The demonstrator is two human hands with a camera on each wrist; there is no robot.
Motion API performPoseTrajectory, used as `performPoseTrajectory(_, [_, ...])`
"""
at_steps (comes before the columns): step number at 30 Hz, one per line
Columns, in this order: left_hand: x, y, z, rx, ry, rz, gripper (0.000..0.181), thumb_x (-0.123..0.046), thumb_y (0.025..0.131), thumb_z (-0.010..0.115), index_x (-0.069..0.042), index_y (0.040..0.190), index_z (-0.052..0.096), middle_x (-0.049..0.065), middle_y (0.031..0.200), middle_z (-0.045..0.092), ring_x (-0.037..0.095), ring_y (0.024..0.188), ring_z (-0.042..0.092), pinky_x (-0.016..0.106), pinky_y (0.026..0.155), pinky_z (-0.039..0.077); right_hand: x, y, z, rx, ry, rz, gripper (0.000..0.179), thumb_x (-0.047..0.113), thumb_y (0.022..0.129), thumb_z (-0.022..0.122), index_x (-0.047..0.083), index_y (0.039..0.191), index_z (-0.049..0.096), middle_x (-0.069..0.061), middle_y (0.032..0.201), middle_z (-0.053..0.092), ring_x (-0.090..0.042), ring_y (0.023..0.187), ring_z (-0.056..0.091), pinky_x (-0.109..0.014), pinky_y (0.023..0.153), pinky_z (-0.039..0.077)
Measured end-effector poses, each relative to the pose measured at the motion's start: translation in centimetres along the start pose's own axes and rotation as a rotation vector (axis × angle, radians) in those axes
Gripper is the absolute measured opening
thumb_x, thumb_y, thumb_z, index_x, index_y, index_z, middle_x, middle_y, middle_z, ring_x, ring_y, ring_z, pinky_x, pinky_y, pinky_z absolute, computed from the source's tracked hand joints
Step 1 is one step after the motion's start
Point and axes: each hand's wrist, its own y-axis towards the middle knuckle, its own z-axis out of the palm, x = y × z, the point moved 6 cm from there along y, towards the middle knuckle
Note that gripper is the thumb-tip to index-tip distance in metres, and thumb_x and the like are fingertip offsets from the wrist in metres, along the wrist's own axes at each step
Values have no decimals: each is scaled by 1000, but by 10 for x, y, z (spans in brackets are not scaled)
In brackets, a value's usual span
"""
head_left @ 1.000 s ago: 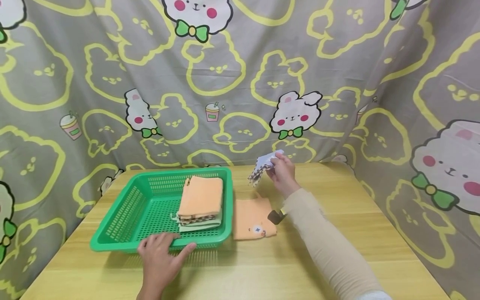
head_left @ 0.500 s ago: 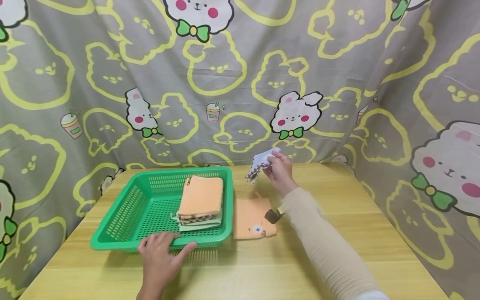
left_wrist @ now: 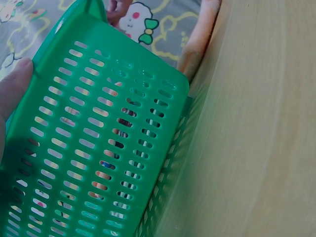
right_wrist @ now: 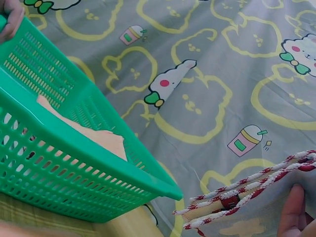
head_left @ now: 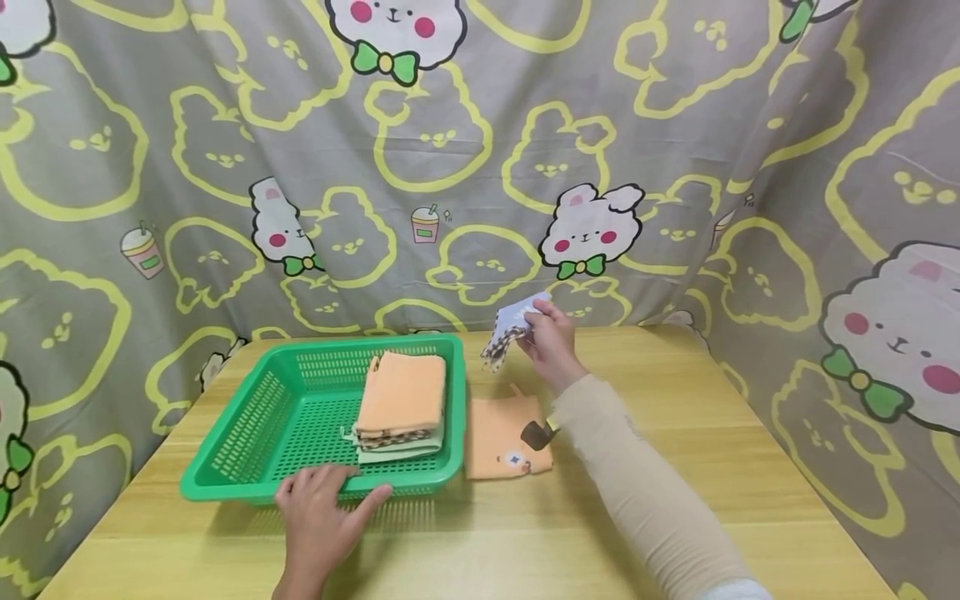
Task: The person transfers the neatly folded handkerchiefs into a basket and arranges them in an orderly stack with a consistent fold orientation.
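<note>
My left hand (head_left: 318, 517) grips the near rim of a green plastic basket (head_left: 225, 490), and its thumb (left_wrist: 17, 81) shows against the outer wall in the left wrist view. Past the basket's right end, my right hand (head_left: 553, 350) pinches a folded light-blue towel (head_left: 517, 315) above the table. Its layered edges with red-and-white trim (right_wrist: 247, 190) show up close in the right wrist view. Inside the basket's right side lies a stack of folded towels, an orange one (head_left: 405, 392) on top and a pale green one (head_left: 397, 455) at the bottom.
Another folded orange towel (head_left: 495, 437), with an animal face on it, lies on the wooden table (head_left: 495, 542) beside the basket. A small dark device (head_left: 537, 435) at the right wrist overlaps it in the head view. A patterned grey curtain (head_left: 480, 150) hangs behind the table.
My right hand has moved slightly left with the light-blue towel, toward the basket. The left hand and the basket have stayed in place.
</note>
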Motion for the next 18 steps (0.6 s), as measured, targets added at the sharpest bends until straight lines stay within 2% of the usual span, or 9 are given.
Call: performPoseTrajectory(18, [-2,1,-1,18,3,-16,51,-60,69,77,-11,79,68,7,81,68,31,81,53,59,82,25,-5,-5,10,21,40,34,43,-1,94,53,7,136,50,-11,110,52,-13,74,55,-22,69,49])
